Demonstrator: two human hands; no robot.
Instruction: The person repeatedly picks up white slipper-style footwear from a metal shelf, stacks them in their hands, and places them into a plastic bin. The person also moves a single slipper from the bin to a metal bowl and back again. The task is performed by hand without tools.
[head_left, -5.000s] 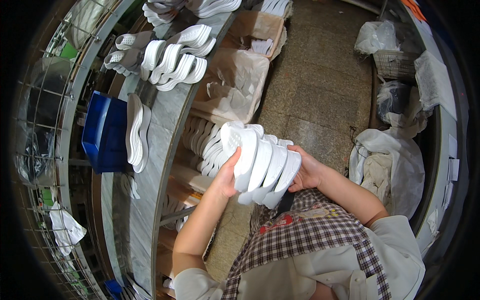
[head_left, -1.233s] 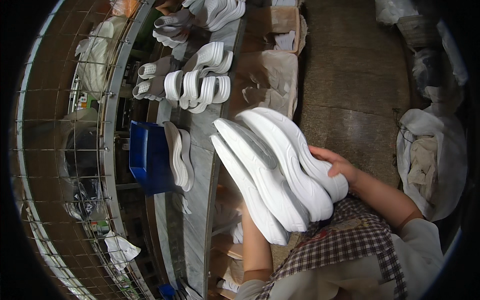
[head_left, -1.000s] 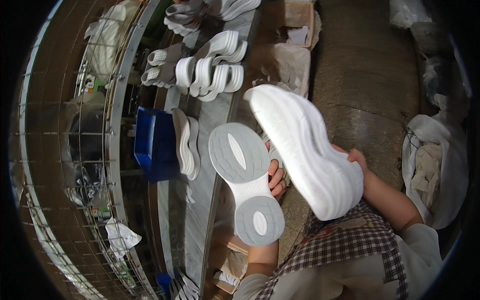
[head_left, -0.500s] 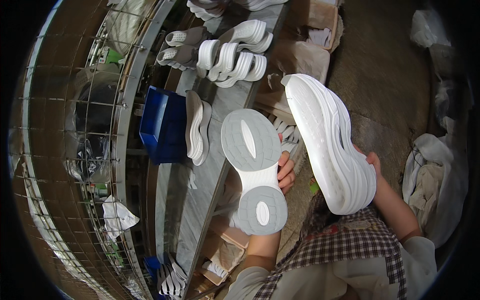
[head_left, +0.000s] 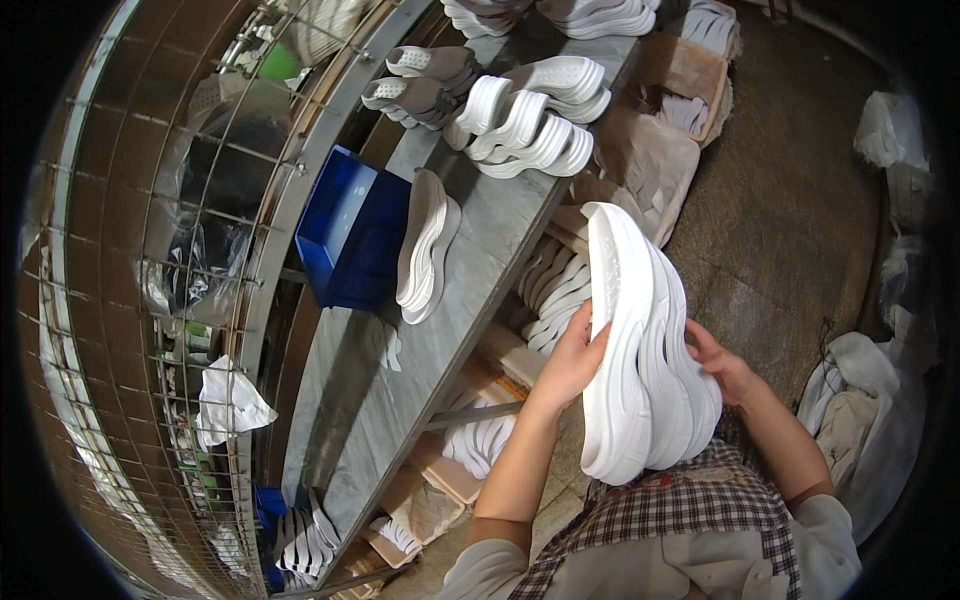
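In front of my apron I hold a stack of white shoe soles, nested against one another and standing on edge, toes pointing away. My left hand is closed on the stack's left side, thumb on the outer sole. My right hand grips the opposite side, some of its fingers hidden behind the soles. To the left, a pair of soles stands on the grey bench beside a blue bin.
Farther along the bench are stacked white soles and grey-brown ones. Crates holding more soles stand beside and under it. A wire mesh runs along the left. Plastic bags lie on the floor at right.
The sole with the grey underside, apart in my left hand, has come together with the soles in my right hand. Both hands now grip one stack. The view has shifted slightly.
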